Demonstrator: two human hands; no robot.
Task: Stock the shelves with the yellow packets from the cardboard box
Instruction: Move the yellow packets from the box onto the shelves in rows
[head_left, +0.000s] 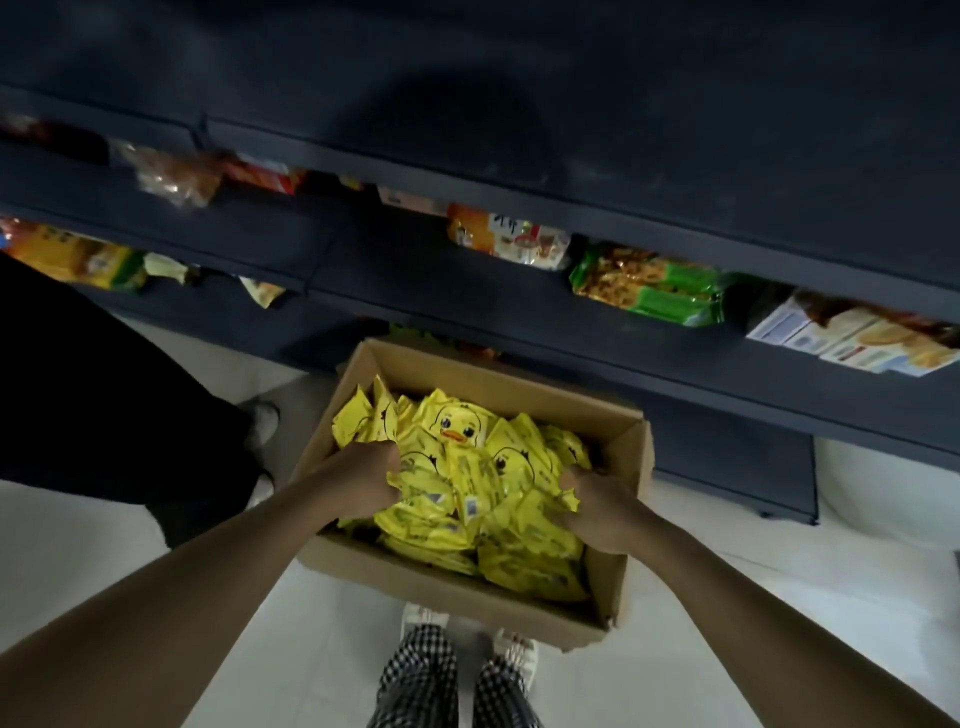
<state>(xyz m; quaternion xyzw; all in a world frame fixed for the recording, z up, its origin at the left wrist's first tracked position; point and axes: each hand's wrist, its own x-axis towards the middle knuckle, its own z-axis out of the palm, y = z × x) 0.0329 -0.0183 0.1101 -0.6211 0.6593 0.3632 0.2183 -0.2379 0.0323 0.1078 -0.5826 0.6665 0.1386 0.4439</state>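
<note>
Here both hands are down in the box (626, 525), an open cardboard carton sitting on the pale floor (156, 519) just in front of the person's feet (423, 616). The packets (467, 488), yellow with a duck face printed on them, fill the box in a loose heap. The left hand (358, 480) is at the left side of the box, fingers curled into the pile and gripping a bunch of packets. The right hand (597, 501) is at the right side of the box, fingers curled likewise and clutching packet edges. How many packets each hand holds cannot be told. One packet sits face up near the far wall of the box, duck print clearly visible.

Beyond the box stand the shelves (519, 322), dark and tiered, the lowest tier just behind the box's far wall. On the shelves up and right of the box: an orange pack (506, 236), a green pack (649, 283), pale cartons (852, 335) furthest right. Up and left of the box: more snack bags (72, 254), blurred. Left of the box a dark-clothed leg (104, 405) of a second person, white shoe (262, 421) showing near the box's left corner. Checked trousers (421, 680) below the box.
</note>
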